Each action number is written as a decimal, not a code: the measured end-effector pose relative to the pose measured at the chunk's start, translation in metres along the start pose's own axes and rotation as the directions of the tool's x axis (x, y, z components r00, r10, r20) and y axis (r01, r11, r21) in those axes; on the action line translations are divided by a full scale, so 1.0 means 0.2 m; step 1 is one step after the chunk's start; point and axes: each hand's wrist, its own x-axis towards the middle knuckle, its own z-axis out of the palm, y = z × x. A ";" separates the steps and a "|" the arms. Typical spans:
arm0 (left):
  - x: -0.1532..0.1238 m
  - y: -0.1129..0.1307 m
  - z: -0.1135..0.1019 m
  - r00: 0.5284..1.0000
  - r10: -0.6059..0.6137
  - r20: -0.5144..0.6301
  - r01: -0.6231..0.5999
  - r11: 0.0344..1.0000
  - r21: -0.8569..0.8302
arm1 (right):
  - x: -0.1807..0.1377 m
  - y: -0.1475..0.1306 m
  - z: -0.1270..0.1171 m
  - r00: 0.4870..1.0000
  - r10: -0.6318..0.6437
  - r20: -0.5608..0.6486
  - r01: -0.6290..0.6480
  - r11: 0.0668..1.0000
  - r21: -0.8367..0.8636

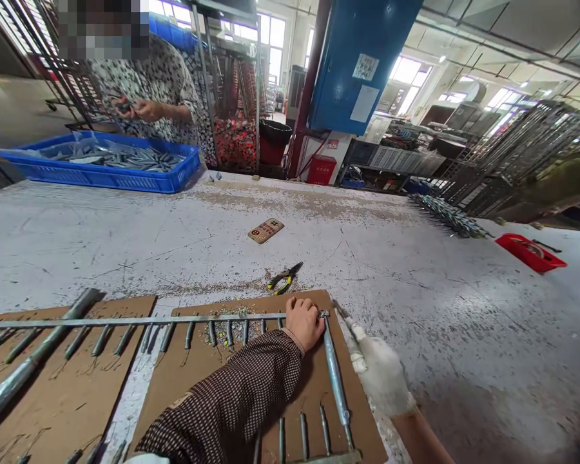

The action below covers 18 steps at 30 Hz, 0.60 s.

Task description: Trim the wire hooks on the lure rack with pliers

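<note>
My left hand [303,322], bare with a checked sleeve, is closed as a fist on the right end of a long grey metal rack bar [125,320] that lies across two brown cardboard sheets [183,380]. Several small grey metal pieces [229,333] hang along the bar. My right hand [379,370] wears a white glove and is closed near the corner of the rack frame, beside its side rod [336,380]; what it grips is blurred. Yellow-handled pliers [284,278] lie just beyond my left hand.
A blue crate [101,174] of grey parts stands at the back left, where another person in a patterned shirt handles small pieces. A small brown card [265,230] lies mid-table. A red tray [529,251] and a loaded rack [447,216] sit at the right.
</note>
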 end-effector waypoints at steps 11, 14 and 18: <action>0.01 0.00 -0.02 0.999 -0.016 0.031 0.016 1.000 0.001 | -0.03 0.03 0.00 0.997 0.061 -0.043 -0.057 0.994 0.093; 0.01 0.00 -0.02 0.999 -0.020 0.035 0.020 1.000 0.000 | -0.01 0.02 0.00 0.997 0.009 -0.081 -0.004 0.999 0.054; 0.01 0.00 -0.03 0.998 -0.033 0.057 0.033 0.999 0.002 | 0.02 0.00 0.03 0.995 -0.093 0.044 0.095 0.994 -0.045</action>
